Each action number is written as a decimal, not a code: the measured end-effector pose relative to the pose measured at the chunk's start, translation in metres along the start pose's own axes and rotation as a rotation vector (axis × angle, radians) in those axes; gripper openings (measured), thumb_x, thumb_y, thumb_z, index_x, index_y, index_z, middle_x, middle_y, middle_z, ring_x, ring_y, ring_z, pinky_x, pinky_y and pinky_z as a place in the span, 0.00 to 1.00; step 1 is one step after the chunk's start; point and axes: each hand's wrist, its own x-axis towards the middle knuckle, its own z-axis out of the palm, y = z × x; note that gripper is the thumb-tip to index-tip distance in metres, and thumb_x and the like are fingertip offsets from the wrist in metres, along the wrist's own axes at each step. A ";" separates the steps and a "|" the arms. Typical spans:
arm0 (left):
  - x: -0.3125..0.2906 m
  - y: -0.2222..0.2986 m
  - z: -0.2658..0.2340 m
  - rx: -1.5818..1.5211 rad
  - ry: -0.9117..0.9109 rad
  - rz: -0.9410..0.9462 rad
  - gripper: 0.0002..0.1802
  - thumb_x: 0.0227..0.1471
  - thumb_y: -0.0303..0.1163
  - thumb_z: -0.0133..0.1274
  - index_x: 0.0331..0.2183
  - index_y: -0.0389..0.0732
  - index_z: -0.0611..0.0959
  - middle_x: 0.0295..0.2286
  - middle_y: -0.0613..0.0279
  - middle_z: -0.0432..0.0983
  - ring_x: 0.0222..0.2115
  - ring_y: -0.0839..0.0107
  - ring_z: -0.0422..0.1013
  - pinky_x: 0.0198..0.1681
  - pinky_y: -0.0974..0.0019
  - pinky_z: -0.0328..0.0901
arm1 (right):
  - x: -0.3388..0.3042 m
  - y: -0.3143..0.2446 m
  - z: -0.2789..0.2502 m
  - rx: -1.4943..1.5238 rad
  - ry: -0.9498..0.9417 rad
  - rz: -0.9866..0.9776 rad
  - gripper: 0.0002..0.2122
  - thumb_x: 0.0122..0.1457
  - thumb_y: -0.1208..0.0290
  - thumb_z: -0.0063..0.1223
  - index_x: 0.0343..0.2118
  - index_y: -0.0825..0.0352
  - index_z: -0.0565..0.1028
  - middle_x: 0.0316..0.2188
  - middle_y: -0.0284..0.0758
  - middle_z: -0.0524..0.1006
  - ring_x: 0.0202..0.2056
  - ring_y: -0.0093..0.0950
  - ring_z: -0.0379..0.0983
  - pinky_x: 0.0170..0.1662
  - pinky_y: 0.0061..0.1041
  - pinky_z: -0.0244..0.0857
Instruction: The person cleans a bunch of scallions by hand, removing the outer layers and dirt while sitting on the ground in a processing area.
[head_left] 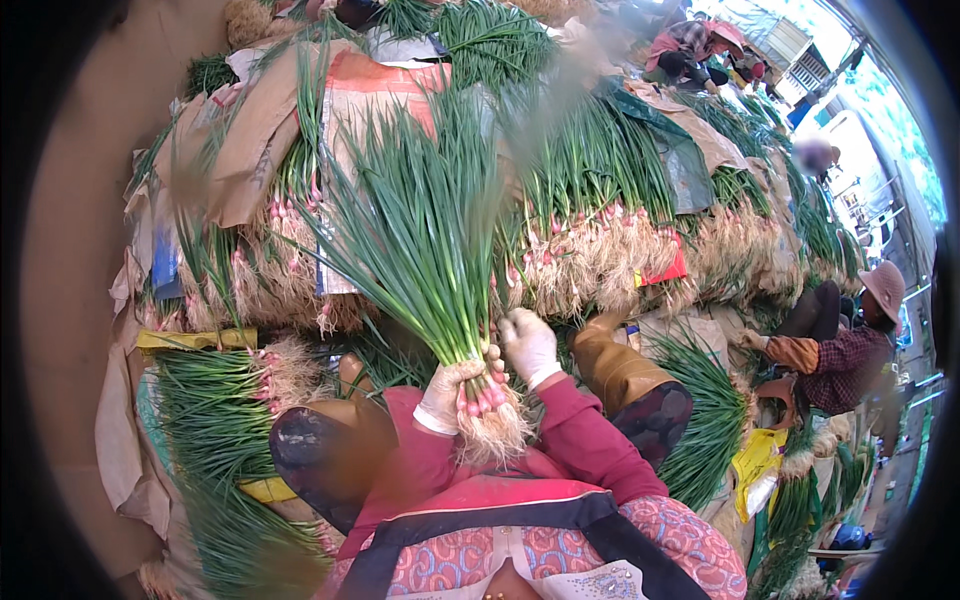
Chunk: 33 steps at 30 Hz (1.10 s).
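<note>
A thick bunch of spring onions (440,270) stands in front of me, its green leaves fanned away and its pink bulbs and pale roots toward my lap. My left hand (445,395), in a whitish glove, is wrapped round the stems just above the bulbs. Right beside the bunch is my right hand (530,343), also gloved, its fingers curled toward the stems. Whatever those fingers may hold is too small or hidden to make out.
A long heap of spring onions (590,180) lies ahead, roots toward me, partly under brown sacking (255,135). More bundles lie at left (205,390) and right (700,415). A co-worker in a pink hat (840,350) sits at right; others are farther off.
</note>
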 end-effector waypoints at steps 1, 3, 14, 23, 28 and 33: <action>0.000 -0.001 0.001 -0.021 -0.012 0.013 0.19 0.43 0.28 0.53 0.40 0.38 0.69 0.36 0.58 0.69 0.35 0.64 0.70 0.41 0.59 0.68 | 0.003 0.007 -0.009 -0.126 0.028 0.070 0.10 0.53 0.64 0.48 0.27 0.67 0.71 0.23 0.46 0.72 0.31 0.45 0.70 0.37 0.39 0.63; -0.001 0.003 0.013 -0.073 -0.017 -0.012 0.19 0.43 0.28 0.55 0.39 0.38 0.69 0.36 0.60 0.67 0.35 0.66 0.69 0.42 0.59 0.67 | 0.012 0.018 -0.024 -0.262 -0.248 0.086 0.14 0.54 0.60 0.46 0.36 0.65 0.74 0.32 0.44 0.76 0.36 0.40 0.73 0.39 0.33 0.65; 0.006 0.001 0.008 -0.097 -0.007 0.029 0.29 0.42 0.25 0.54 0.48 0.38 0.66 0.37 0.59 0.69 0.35 0.65 0.70 0.41 0.61 0.68 | 0.172 0.041 -0.108 -0.429 0.223 0.434 0.15 0.51 0.59 0.52 0.39 0.61 0.75 0.35 0.41 0.76 0.38 0.39 0.73 0.42 0.34 0.65; 0.005 0.002 0.009 -0.129 -0.036 0.045 0.30 0.41 0.26 0.56 0.48 0.36 0.66 0.35 0.62 0.70 0.34 0.66 0.70 0.44 0.59 0.65 | 0.131 0.068 -0.102 -0.156 0.148 0.081 0.11 0.59 0.67 0.43 0.32 0.68 0.76 0.21 0.33 0.75 0.21 0.20 0.70 0.24 0.22 0.62; 0.005 0.003 0.009 -0.097 -0.008 0.072 0.29 0.41 0.27 0.57 0.47 0.36 0.67 0.37 0.60 0.70 0.37 0.66 0.70 0.44 0.58 0.66 | 0.063 0.027 -0.086 0.599 0.006 0.163 0.11 0.61 0.67 0.39 0.37 0.66 0.75 0.18 0.27 0.73 0.11 0.13 0.56 0.17 0.12 0.54; 0.007 0.002 0.011 -0.151 -0.085 0.092 0.28 0.42 0.26 0.56 0.46 0.38 0.66 0.36 0.60 0.71 0.36 0.66 0.70 0.44 0.57 0.66 | 0.073 0.003 -0.066 0.320 0.110 -0.013 0.12 0.60 0.66 0.42 0.40 0.66 0.74 0.23 0.31 0.75 0.25 0.19 0.70 0.28 0.20 0.64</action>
